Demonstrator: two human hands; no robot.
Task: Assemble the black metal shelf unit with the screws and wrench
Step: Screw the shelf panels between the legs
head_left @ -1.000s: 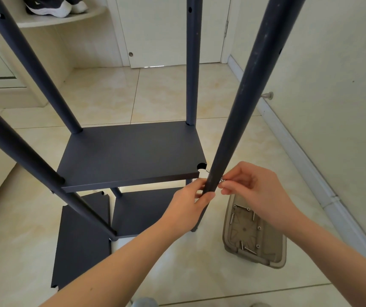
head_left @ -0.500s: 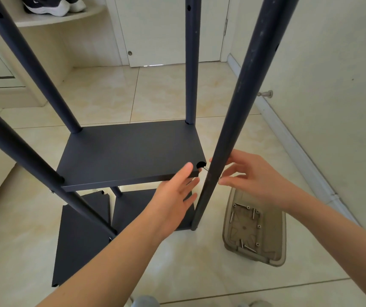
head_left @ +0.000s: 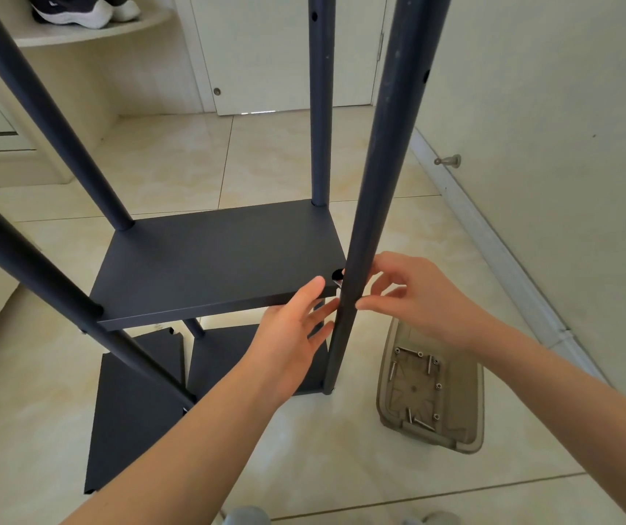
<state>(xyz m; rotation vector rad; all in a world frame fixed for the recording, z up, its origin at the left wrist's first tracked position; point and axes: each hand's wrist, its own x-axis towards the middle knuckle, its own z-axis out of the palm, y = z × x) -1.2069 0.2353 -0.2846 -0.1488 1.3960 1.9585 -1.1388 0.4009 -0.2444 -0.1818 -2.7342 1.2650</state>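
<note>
While the unit stands on the tile mid-frame, left to right:

Spare panel [head_left: 129,418] lies flat at lower left, beside the lower shelf [head_left: 235,354]. Left posts [head_left: 38,267] run up out of frame and meet the shelf's left corners. Shelf [head_left: 220,259] sits level at centre.

Left hand [head_left: 288,339] is flat, fingers straight and spread, with the tips at the shelf's front edge just beside its near right corner (touching or a hair off, can't tell). It holds nothing.

That corner's notch is unfilled. Right front post [head_left: 383,164] stands just beside it, not seated. A bit of bright metal [head_left: 338,284] shows between notch and post, likely a screw tip.

Right hand [head_left: 421,297] is on the post's right side at the same height, fingers loosely curved, thumb and index tips on the tube. Can't tell whether it pinches a screw head behind the post.

Tray [head_left: 472,403] with loose screws [head_left: 417,422] sits on the floor at lower right. No wrench in view.

Handling, my read: steel tube and sheet, so stiff, fairly heavy, and slick with paint. The long post levers hard on one screw, so grip it low, at joint height. Support the shelf from under the corner edge. The screw is tiny and easy to drop.
</note>
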